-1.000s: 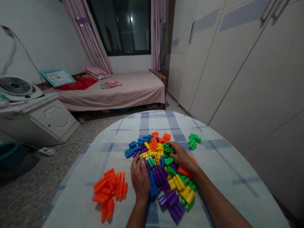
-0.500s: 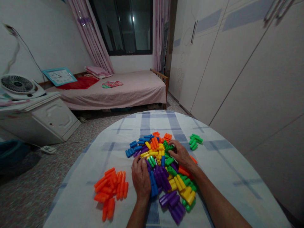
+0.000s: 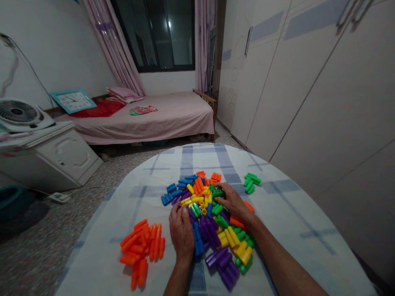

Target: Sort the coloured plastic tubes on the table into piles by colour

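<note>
A heap of plastic tube blocks [image 3: 210, 224] in purple, yellow, green, blue and orange lies in the middle of a round table. My left hand [image 3: 181, 232] rests palm down on the heap's left edge, fingers curled onto purple and blue pieces. My right hand [image 3: 233, 200] lies on the heap's right side, fingertips closed around a green block [image 3: 217, 193]. A sorted pile of orange blocks [image 3: 142, 248] sits to the left, and a small group of green blocks [image 3: 252, 182] lies at the far right.
The table carries a white cloth with blue checks [image 3: 286, 213]. Behind it stand a bed [image 3: 148, 117], a white cabinet with a fan [image 3: 18, 113] at left, and tall wardrobe doors [image 3: 308, 94] along the right.
My right fingertips have drawn slightly left onto the green block at the heap's top. My left hand has stayed in place.
</note>
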{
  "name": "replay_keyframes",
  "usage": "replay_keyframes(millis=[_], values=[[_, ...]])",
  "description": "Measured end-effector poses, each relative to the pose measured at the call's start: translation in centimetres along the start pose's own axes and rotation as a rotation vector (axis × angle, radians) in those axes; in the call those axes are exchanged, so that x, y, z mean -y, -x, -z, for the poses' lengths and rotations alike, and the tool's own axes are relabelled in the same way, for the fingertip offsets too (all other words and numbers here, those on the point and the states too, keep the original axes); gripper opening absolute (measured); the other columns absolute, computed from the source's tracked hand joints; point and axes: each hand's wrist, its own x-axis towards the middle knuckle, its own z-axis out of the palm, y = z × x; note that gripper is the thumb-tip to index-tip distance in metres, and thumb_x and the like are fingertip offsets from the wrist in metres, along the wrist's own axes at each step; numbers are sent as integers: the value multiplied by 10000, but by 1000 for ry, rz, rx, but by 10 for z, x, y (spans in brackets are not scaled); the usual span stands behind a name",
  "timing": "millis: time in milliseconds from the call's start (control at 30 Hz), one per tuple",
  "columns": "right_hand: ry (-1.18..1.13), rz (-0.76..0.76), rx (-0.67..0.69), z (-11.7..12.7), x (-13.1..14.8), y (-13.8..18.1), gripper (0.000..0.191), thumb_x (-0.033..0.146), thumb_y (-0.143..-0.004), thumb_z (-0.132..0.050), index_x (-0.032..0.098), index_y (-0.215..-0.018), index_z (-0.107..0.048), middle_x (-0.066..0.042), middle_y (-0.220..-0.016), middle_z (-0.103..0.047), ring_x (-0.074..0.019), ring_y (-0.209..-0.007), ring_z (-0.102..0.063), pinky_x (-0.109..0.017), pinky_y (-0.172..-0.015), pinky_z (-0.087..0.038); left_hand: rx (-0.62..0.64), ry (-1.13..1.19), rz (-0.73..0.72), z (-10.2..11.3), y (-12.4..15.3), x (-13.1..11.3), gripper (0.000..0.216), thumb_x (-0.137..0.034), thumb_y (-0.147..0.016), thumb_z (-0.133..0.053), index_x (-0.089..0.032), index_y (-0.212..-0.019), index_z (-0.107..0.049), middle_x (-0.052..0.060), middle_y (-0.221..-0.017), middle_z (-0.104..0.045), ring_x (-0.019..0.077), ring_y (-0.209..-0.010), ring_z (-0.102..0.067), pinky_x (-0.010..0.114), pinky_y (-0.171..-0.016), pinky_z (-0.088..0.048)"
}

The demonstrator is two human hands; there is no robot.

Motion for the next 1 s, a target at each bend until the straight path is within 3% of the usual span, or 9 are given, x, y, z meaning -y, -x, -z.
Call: replay_keyframes(millis=[133,200,333,500,600,700,767,900,1000], values=[[-61,94,28,1,2,0,206,118,-698,-540,205,-879,-584,-73,-1176,-545,-210,-1085,-531,-346,-899,-414,-5,-1,-2,-1,0,1,412,-427,-932,-318,-178,-1015,-635,102,-1220,-557,226,-1191,-475,430,-1072,-335],[-82,104,62,1,4,0,165,120,-697,-535,203,-837,-560,-65,-1177,-553,-205,-1066,-542,-331,-878,-417,-8,-3,-2,-1,-1,2,414,-429,-931,-320,-179,-1007,-641,101,-1216,-560,226,-1188,-477,430,-1073,-335],[-104,-23,93,1,7,0,269,165,-712,-554,203,-976,-515,-3,-901,-608,-148,-723,-570,-285,-701,-443,-8,-8,12,-1,0,2,406,-427,-930,-328,-187,-1001,-647,97,-1217,-564,225,-1189,-478,429,-1071,-336],[-121,-32,46,1,10,1,536,173,-715,-568,213,-1238,-462,-49,-1103,-602,-177,-889,-590,-323,-808,-448,1,1,15,-1,0,2,403,-422,-929,-332,-181,-1015,-644,101,-1231,-556,230,-1200,-469,437,-1070,-336],[-79,32,67,1,14,1,382,156,-699,-557,208,-1077,-554,-38,-1048,-616,-192,-950,-575,-328,-849,-434,0,9,18,-1,0,3,399,-419,-928,-337,-183,-1022,-644,98,-1231,-558,230,-1201,-467,434,-1073,-331],[-31,6,32,4,15,-1,234,183,-693,-545,202,-926,-547,-11,-871,-613,-173,-792,-576,-293,-734,-447,1,2,21,-1,0,2,403,-423,-928,-332,-183,-1027,-641,99,-1230,-556,232,-1203,-465,438,-1074,-328],[15,-48,-113,12,10,-4,213,232,-702,-547,203,-913,-535,-14,-825,-608,-177,-744,-570,-297,-702,-442,-2,-1,20,-1,0,2,410,-426,-928,-327,-177,-1016,-640,105,-1226,-556,234,-1196,-469,443,-1074,-327],[163,-221,-631,45,-19,-5,295,348,-727,-538,194,-978,-537,-83,-930,-621,-226,-831,-571,-364,-769,-438,-9,9,15,-1,0,1,405,-422,-926,-332,-176,-991,-648,105,-1215,-565,231,-1189,-475,434,-1074,-328],[215,-363,-858,68,-49,1,360,387,-712,-543,188,-1012,-530,-94,-951,-607,-246,-860,-561,-412,-804,-433,-14,-6,16,-2,0,1,408,-423,-925,-333,-178,-985,-653,104,-1213,-567,233,-1183,-482,435,-1069,-337]])
